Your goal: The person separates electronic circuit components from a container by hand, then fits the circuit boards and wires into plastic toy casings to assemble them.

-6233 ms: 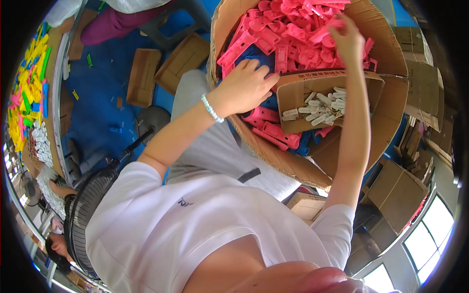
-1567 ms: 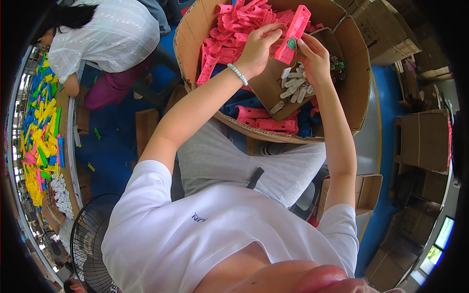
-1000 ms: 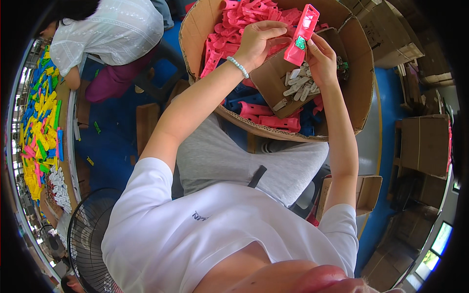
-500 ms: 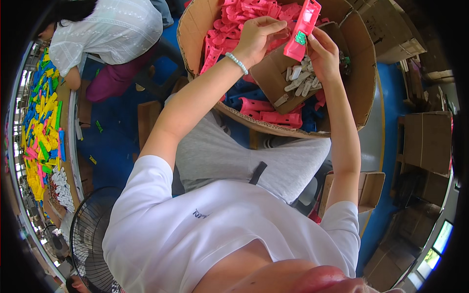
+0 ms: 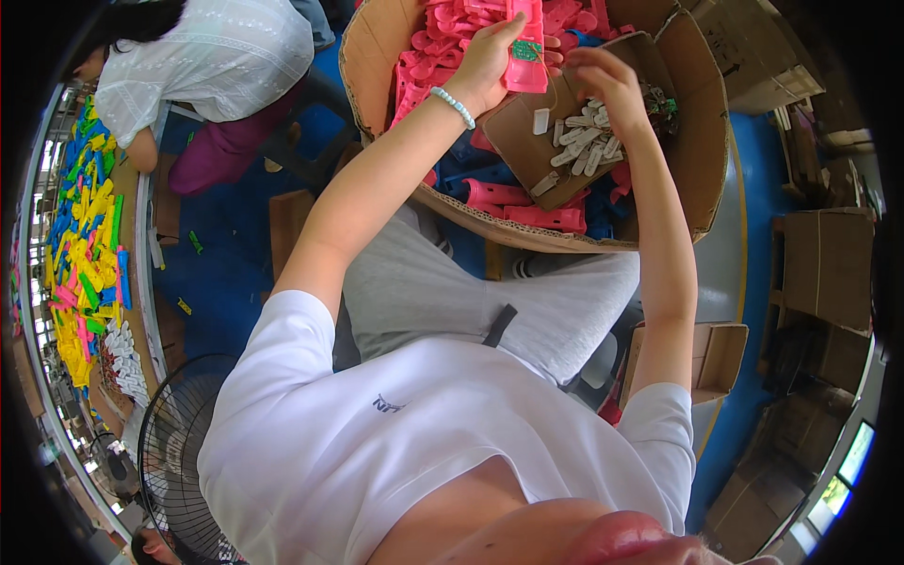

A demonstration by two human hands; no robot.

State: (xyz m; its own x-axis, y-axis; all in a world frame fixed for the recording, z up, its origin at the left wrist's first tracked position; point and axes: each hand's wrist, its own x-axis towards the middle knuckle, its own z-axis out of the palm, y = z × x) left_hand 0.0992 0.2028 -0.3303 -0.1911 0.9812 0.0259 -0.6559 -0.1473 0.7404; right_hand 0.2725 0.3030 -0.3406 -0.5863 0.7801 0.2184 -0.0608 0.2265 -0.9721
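1. Pink plastic piece point(image 5: 524, 42), flat with a green patch on its face, is held upright over the big carton point(image 5: 697, 141), clear of the heap, so that its face is turned toward the wearer.
2. It is gripped by the left hand point(image 5: 485, 61), fingers closed round its left edge; a white bead bracelet point(image 5: 454, 105) is worn on that wrist.
3. Right hand point(image 5: 607, 80) is kept just beside the piece with fingers loosely curled; whether anything small is pinched in it cannot be told.
4. One cardboard flap point(image 5: 527, 155) is laid beneath as a tray, and roughly a dozen small white parts point(image 5: 579, 151) are spread on it within reach.
5. Pink pieces point(image 5: 443, 47) are piled in the carton, too many to be counted; two more point(image 5: 527, 202) are seen lower down.
6. One other person point(image 5: 202, 61) is seated beside multicoloured parts point(image 5: 80, 245), and one fan point(image 5: 179, 452) is stood nearby.
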